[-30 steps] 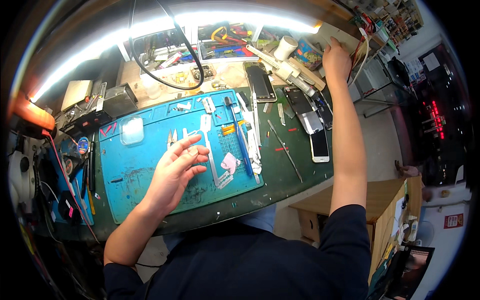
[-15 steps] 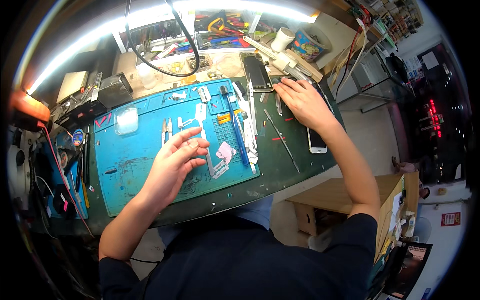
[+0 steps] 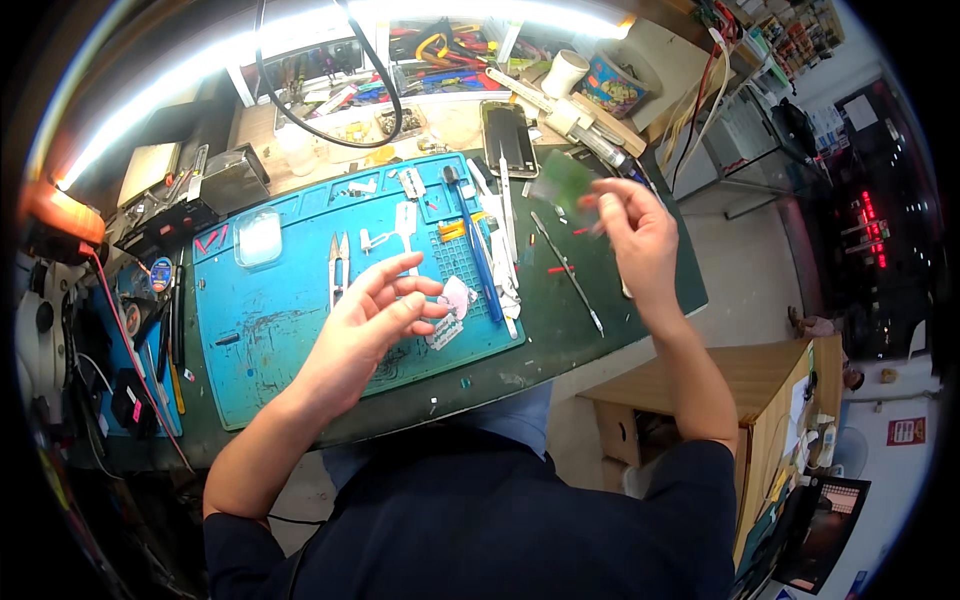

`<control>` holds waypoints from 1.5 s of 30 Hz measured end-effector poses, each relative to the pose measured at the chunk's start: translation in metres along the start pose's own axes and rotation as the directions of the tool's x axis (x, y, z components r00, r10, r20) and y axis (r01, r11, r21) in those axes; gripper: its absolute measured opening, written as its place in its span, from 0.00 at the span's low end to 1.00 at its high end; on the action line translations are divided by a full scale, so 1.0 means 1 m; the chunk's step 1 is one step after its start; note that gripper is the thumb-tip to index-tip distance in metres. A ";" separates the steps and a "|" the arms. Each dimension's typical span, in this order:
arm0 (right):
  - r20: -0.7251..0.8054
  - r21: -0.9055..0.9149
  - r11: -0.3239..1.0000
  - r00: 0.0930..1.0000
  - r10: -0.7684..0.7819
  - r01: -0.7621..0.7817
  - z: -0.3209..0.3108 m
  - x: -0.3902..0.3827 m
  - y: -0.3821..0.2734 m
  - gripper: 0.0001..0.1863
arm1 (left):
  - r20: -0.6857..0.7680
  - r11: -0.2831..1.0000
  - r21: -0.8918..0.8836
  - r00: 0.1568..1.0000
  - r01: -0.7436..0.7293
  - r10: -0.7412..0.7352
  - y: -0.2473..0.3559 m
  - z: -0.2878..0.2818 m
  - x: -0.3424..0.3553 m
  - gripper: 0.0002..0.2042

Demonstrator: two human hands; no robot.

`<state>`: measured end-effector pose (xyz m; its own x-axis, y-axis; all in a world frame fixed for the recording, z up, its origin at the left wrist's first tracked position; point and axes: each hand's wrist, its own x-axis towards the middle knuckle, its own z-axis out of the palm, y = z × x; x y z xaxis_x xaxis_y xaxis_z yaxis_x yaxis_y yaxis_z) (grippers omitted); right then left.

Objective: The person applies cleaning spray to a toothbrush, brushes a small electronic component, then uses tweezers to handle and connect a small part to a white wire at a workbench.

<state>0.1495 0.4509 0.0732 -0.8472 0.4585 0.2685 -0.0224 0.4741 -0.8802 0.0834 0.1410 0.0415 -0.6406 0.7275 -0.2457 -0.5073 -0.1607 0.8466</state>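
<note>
Tabletop (image 3: 555,320) with blue mat (image 3: 270,385). The right hand (image 3: 634,225), over the tabletop's right side, pinches a translucent film (image 3: 558,183) between thumb and fingers. The film, blurred, lies just beyond the fingertips and is held out to their left; a reddish patch shows at its near right corner. The left hand (image 3: 385,318), its fingers parted and half curled, hangs above the mat; whether it touches anything cannot be told. Just right of its fingers lie a printed blade (image 3: 445,333), its marks too small to read, and a pink scrap (image 3: 456,294).

Labels: a blue round label marks a disc (image 3: 160,272) at far left; a red sign (image 3: 906,431) with pale print hangs on the right wall; red lit characters glow on a dark panel (image 3: 872,237). All are too small to read.

Containers: a clear box (image 3: 262,263) sits on the mat's left part, pale inside. At the far side, a tray (image 3: 450,96) holds pliers with yellow handles and many coloured tools; a small dish (image 3: 416,128) nearer by holds tiny pieces. To the right stand a white cup (image 3: 565,78) and a patterned tub (image 3: 610,90), contents unclear.
</note>
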 end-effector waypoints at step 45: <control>0.154 0.561 0.715 0.901 0.405 -0.417 0.022 -0.269 0.042 0.09 | 0.432 0.471 0.829 0.880 -0.301 -0.198 -0.051 0.086 -0.038 0.19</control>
<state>0.3645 0.3310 -0.0440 -0.8540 0.4899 -0.1750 0.0400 -0.2736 -0.9610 0.1834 0.1788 0.0490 -0.2144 0.9601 -0.1796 0.4317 0.2581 0.8643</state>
